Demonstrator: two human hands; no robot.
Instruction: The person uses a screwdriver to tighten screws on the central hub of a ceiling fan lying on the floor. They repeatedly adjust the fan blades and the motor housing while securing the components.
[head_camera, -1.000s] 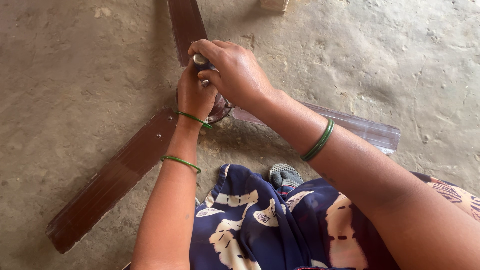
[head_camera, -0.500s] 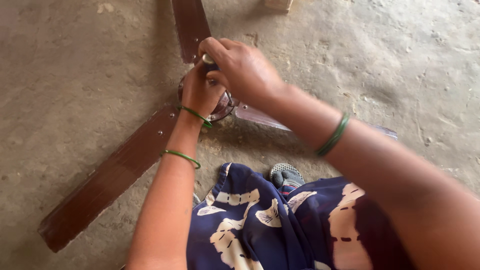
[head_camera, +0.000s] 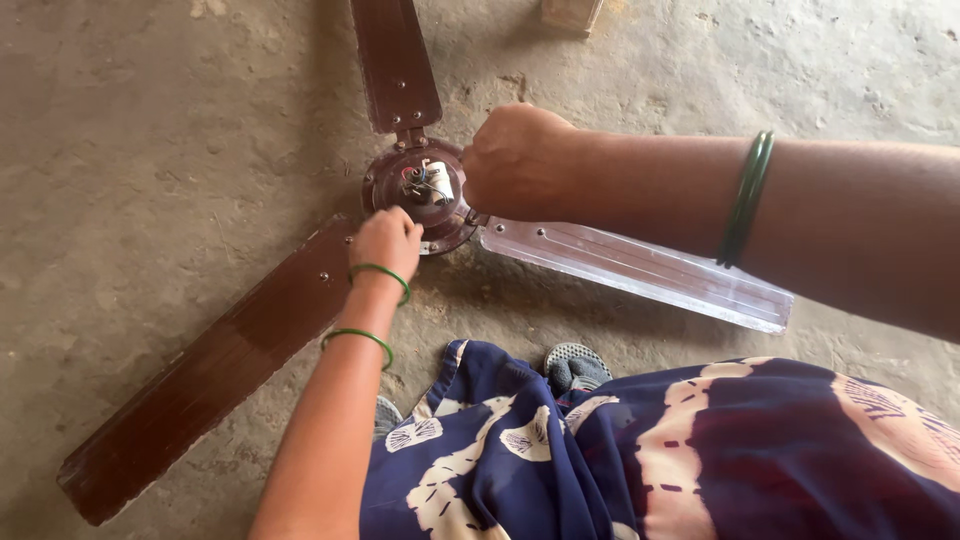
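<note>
A brown ceiling fan lies on the concrete floor with its round hub (head_camera: 425, 190) facing up, showing wires and a small white part in the middle. My left hand (head_camera: 385, 240) rests curled on the hub's near rim, with two green bangles on the wrist. At the hub's right edge my right hand (head_camera: 515, 160) is closed in a fist, just above the root of the silvery blade (head_camera: 640, 272). Whether the fist holds anything is hidden.
One dark blade (head_camera: 395, 60) runs away from me and another (head_camera: 210, 370) runs to the lower left. My blue and white patterned garment (head_camera: 600, 460) and a sandal (head_camera: 575, 365) are below. A small block (head_camera: 572, 14) stands at the top edge.
Both hands were bunched over the top of the hub. They have come apart: the left hand dropped to the near rim, the right moved to the right edge, and the hub's centre now shows.
</note>
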